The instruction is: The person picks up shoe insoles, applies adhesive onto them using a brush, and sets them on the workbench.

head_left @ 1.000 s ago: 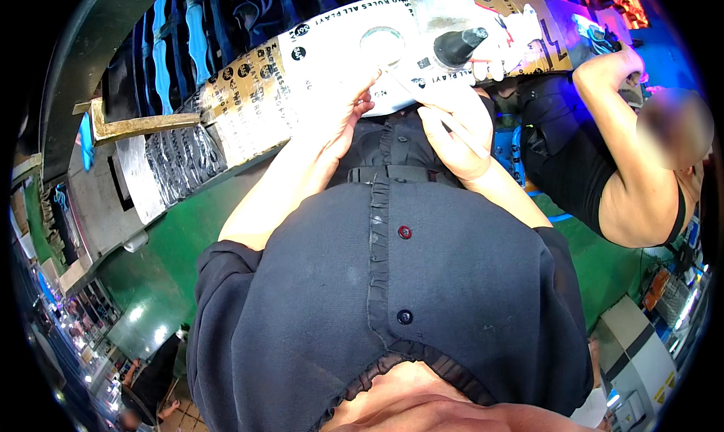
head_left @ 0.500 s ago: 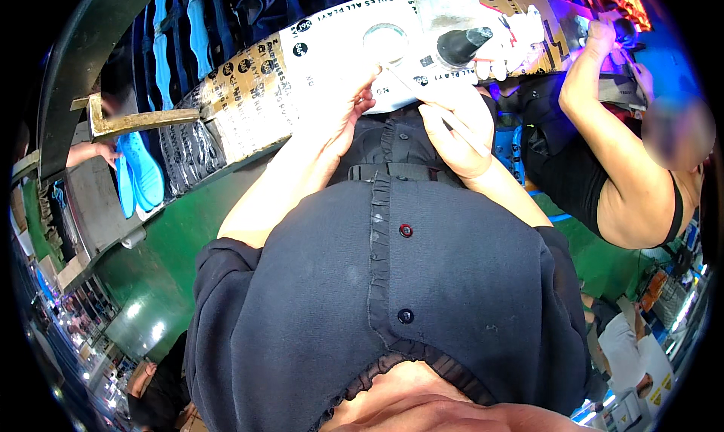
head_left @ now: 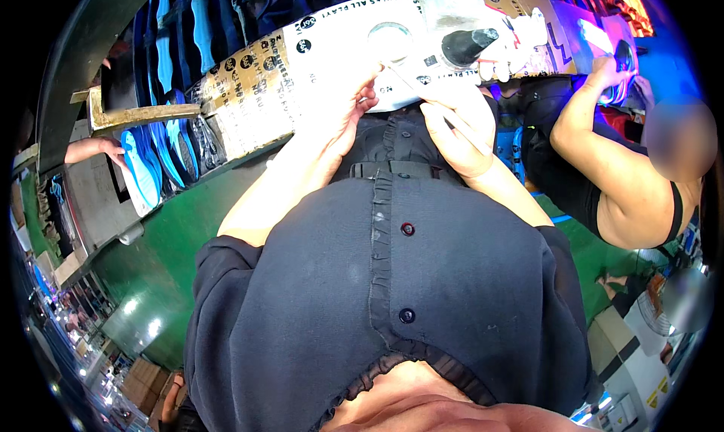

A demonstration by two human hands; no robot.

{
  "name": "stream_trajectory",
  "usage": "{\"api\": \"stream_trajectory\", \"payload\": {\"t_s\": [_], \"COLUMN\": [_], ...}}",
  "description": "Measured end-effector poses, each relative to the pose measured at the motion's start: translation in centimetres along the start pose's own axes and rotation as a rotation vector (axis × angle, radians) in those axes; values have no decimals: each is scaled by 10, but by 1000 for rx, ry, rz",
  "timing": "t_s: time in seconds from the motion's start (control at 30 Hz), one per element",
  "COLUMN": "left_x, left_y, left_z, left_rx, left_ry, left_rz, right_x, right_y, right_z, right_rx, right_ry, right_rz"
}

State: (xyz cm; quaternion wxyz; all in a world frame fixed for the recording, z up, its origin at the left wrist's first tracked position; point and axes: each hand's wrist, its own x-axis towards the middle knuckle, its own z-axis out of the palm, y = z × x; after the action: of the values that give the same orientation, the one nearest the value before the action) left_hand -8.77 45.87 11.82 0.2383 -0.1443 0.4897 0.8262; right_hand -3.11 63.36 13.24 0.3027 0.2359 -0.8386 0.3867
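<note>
Over the near edge of the covered bench, my right hand (head_left: pixel 461 130) is closed around a thin pale stick (head_left: pixel 404 77), its far end pointing up and left. My left hand (head_left: pixel 354 113) is raised opposite, thumb and fingertips pinched together beside the tip of that stick. Whatever the left fingers hold, if anything, is too small and washed out to name. Just beyond the fingertips lies a round, shallow whitish dish (head_left: pixel 390 41). To its right is a black cone-shaped container (head_left: pixel 469 47), with white gloves with red marks (head_left: pixel 520 46) beside it.
Printed white and brown sheeting (head_left: pixel 253 77) covers the bench. Blue shoe soles (head_left: pixel 141 168) are at the left, touched by another person's hand (head_left: pixel 98 150). A metal bracket (head_left: pixel 147 119) juts over the bench. A co-worker's arm (head_left: pixel 577 115) is close on the right. A clear plastic bag (head_left: pixel 452 3) stands behind the cone.
My hands have hardly moved. At left, more blue soles now lie beside the other person's hand, and the black plastic-wrapped items there have shifted. The co-worker on the right has moved an arm.
</note>
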Motion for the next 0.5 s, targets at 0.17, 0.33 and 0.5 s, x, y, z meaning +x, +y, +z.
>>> {"api": "stream_trajectory", "payload": {"t_s": [0.17, 0.33, 0.5], "left_x": [1, 0, 4], "left_y": [-3, -3, -6], "left_z": [-2, -4, -20], "left_rx": [49, 40, 103], "left_ry": [0, 11, 40], "left_rz": [1, 6, 1], "right_x": [0, -1, 1], "right_y": [-1, -2, -4], "right_z": [0, -1, 4], "right_rx": [-2, 31, 7], "right_ry": [-2, -1, 14], "right_rz": [-17, 15, 77]}}
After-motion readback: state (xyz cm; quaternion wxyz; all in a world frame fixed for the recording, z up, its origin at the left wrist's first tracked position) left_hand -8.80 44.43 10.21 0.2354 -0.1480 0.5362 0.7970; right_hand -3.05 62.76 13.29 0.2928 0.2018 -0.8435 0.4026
